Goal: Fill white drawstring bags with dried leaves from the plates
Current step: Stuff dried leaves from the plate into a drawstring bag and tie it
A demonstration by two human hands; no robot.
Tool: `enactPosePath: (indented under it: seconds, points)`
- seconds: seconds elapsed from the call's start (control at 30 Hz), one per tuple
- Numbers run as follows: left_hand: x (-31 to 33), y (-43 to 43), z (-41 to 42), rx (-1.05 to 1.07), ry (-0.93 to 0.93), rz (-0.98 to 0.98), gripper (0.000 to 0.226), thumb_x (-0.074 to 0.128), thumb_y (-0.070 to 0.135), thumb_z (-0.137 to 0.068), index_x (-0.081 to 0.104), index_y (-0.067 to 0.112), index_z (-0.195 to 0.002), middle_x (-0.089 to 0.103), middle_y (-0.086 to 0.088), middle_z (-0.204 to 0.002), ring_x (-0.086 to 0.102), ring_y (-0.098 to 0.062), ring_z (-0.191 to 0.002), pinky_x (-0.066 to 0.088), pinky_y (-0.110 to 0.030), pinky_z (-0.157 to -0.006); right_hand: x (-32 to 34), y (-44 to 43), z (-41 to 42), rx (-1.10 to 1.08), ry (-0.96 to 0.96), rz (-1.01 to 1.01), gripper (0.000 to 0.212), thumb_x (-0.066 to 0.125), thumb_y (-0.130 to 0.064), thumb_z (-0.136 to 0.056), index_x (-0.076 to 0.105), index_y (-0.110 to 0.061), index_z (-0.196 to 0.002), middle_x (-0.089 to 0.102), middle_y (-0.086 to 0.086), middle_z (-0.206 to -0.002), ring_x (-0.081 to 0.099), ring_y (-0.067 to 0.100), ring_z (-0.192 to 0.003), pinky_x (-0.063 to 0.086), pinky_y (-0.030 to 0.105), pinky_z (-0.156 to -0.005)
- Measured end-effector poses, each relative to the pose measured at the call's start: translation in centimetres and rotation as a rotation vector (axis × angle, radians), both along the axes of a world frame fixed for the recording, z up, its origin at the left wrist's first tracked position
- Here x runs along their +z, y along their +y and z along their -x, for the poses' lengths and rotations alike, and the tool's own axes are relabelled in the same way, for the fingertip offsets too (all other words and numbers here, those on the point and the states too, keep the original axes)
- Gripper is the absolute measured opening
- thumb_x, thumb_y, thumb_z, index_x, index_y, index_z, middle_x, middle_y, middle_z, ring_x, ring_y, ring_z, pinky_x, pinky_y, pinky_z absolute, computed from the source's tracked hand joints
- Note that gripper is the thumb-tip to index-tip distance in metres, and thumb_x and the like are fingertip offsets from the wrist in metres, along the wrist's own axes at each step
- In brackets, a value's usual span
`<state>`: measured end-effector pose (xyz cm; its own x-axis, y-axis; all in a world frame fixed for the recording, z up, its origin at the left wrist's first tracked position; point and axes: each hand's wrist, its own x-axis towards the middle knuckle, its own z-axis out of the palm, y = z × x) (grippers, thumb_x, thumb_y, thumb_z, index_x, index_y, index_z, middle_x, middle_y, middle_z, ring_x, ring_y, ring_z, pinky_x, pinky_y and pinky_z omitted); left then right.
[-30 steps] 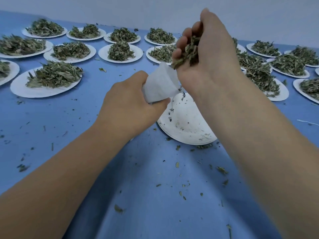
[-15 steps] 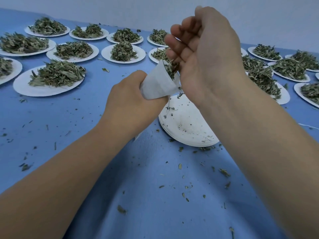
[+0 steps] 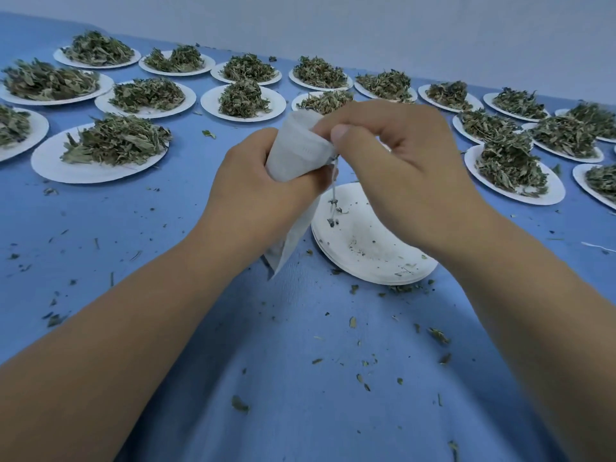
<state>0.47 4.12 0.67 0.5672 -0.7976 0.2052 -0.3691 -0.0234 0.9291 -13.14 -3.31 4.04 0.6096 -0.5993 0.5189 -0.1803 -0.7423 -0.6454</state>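
**Both hands on the bag amid rows of leaf plates**

Seen from my remote seat, left to right: white plates heaped with dried leaves fill the far left of the blue table, in rows that run toward the back wall. At centre the left hand is wrapped round the middle of a white bag, with its fingers curled tight on the cloth. It holds the bag up off the table. The bag's lower corner hangs down just beside a bare plate.

The right hand meets the bag at the top, thumb and forefinger pinching its mouth (whether that mouth is drawn closed, I cannot tell from here). A thin string dangles from the pinch over the bare plate, with bits of leaf clinging to it. That plate lies below the right wrist and carries only specks; its edge looks layered, like a short stack.

Further right, more heaped plates crowd toward the table's end. Loose leaf crumbs speckle the cloth between the forearms.
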Motion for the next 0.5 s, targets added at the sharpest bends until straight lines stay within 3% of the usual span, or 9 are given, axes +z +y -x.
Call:
enactPosePath:
  seconds: [0.1,0.2,0.27,0.33,0.4,0.5]
  points:
    - [-0.2,0.1,0.1,-0.033,0.009,0.037,0.042,0.073,0.056,-0.065,0.068,0.035,-0.102,0.074,0.015,-0.094,0.070,-0.005,-0.089,0.060,-0.046,-0.081,0.6,-0.1,0.4,0.025,-0.058,-0.075,0.030,0.049,-0.011,-0.091,0.078,-0.017,-0.097,0.075,-0.002,-0.090,0.063,0.006,-0.078,0.046,0.018,-0.071]
    - [-0.5,0.0,-0.3,-0.011,0.000,0.081,0.030,0.079,0.046,-0.073,0.065,0.040,-0.100,0.072,0.019,-0.096,0.068,0.000,-0.089,0.061,-0.041,-0.082,1.2,-0.7,1.3,-0.059,-0.157,-0.091,0.025,0.053,-0.017,-0.090,0.074,-0.022,-0.102,0.073,-0.011,-0.099,0.065,0.002,-0.091,0.047,0.017,-0.078]
    - [-0.3,0.1,-0.4,0.026,-0.034,0.094,0.030,0.077,0.046,-0.074,0.063,0.040,-0.100,0.069,0.019,-0.096,0.066,0.001,-0.087,0.060,-0.034,-0.076,0.8,-0.4,1.8,-0.025,-0.036,-0.144,0.018,0.064,-0.029,-0.091,0.070,-0.028,-0.107,0.070,-0.018,-0.102,0.065,-0.004,-0.086,0.050,0.019,-0.074]
    - [-0.2,0.2,-0.3,0.033,-0.102,0.095,0.037,0.068,0.049,-0.069,0.061,0.034,-0.103,0.067,0.017,-0.092,0.064,0.000,-0.081,0.057,-0.024,-0.064,-0.2,0.5,1.7,0.049,0.030,-0.223,0.026,0.075,-0.038,-0.088,0.068,-0.030,-0.112,0.070,-0.016,-0.108,0.070,0.001,-0.087,0.056,0.026,-0.074]
    - [-0.3,0.3,-0.1,0.046,-0.161,0.116,0.034,0.065,0.043,-0.070,0.059,0.029,-0.101,0.065,0.015,-0.085,0.061,-0.002,-0.072,0.048,-0.018,-0.053,-1.4,1.2,0.9,0.040,-0.062,-0.226,0.026,0.081,-0.032,-0.087,0.072,-0.024,-0.109,0.074,-0.013,-0.104,0.073,0.007,-0.088,0.058,0.028,-0.078]
    - [-0.4,0.5,-0.1,0.075,-0.233,0.183,0.029,0.070,0.033,-0.080,0.056,0.024,-0.104,0.063,0.012,-0.081,0.059,-0.003,-0.071,0.044,-0.018,-0.052,-2.3,1.7,-0.2,-0.053,-0.183,-0.183,0.017,0.081,-0.022,-0.087,0.080,-0.016,-0.103,0.078,-0.006,-0.093,0.073,0.004,-0.082,0.055,0.022,-0.076]
